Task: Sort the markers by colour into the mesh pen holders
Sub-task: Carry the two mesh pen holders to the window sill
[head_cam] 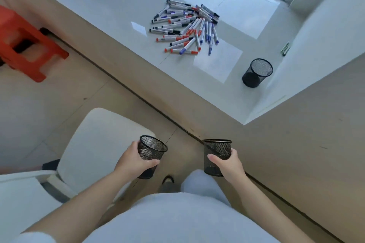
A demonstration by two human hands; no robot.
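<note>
Hidden: your holders' bases sat behind your hands.
Left hand (131, 161): curled round a mesh holder (151, 151).
Right hand (229, 162): gripped another holder (216, 151), beside the first.

White ledge (197, 89) – marker pile (185, 25), 1 mesh holder (256, 73)

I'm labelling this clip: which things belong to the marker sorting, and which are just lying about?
Part of the job:
pile of markers
mesh holder on the sill
mesh holder in the left hand
mesh holder in the right hand

Just lying about:
orange stool
white chair
green item by the wall
</note>
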